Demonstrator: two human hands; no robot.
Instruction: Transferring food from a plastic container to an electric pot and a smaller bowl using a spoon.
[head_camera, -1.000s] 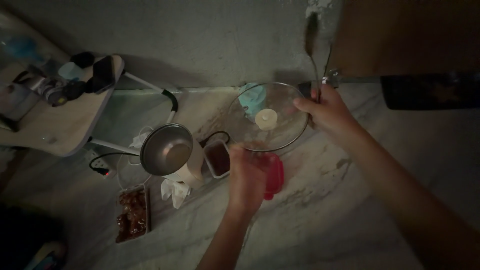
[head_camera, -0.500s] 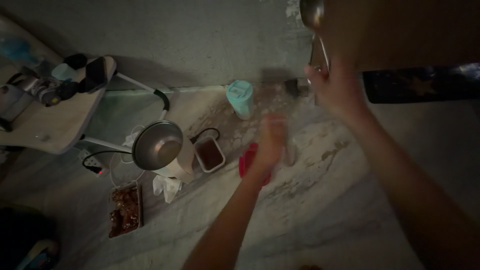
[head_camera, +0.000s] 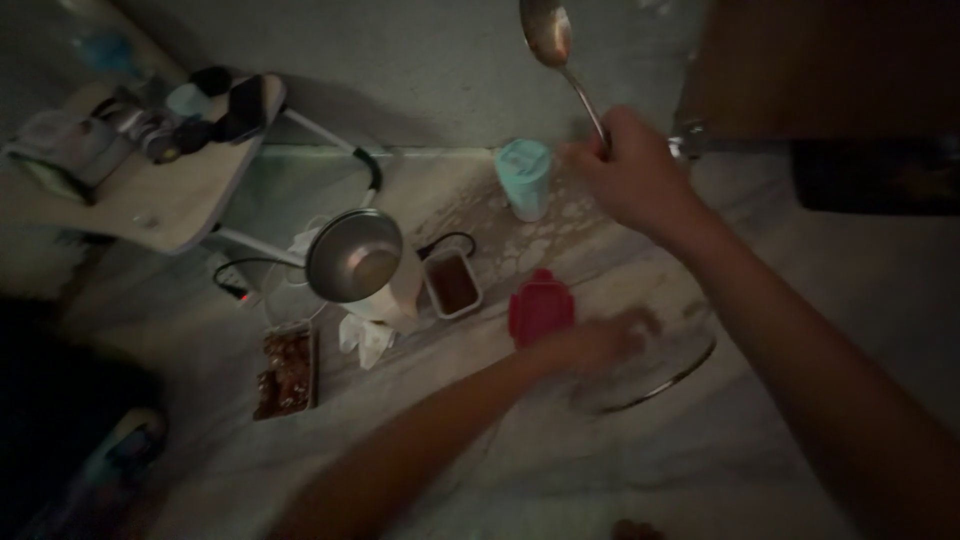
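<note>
Pretty dim down here, so take this with a grain of salt. Closest to me, my left hand (head_camera: 600, 345) is blurred, resting on the near rim of a clear glass bowl (head_camera: 660, 370) that sits on the marble counter (head_camera: 560, 470). Fingers look curled over the edge, but with that smear I can't tell how tight the grip is. The bowl looks rigid, fairly heavy for its size, slick and breakable, so I'd say the rim is the place to take it, thumb inside and fingers under the lip, not the smooth wall.

Touching or just beside that hand is a red lidded box (head_camera: 541, 305). Left of it there's a small open tub with something brown in it (head_camera: 452, 285), then a steel pan (head_camera: 355, 255) sitting on a white appliance, a crumpled tissue (head_camera: 365, 340) below it, and a flat tray of brown crumbly stuff (head_camera: 287, 368) further left.

Further back, my right hand (head_camera: 635, 180) is closed around the handle of a long metal spoon (head_camera: 550, 35), bowl end pointing up and away toward the wall. Stiff, light, thin handle, probably a bit slippery; pinching low on the handle like that gives decent control. A pale teal cup (head_camera: 525, 178) stands just left of that hand.

Way off at the far left, a small side table (head_camera: 150, 210) carries jars and clutter.
</note>
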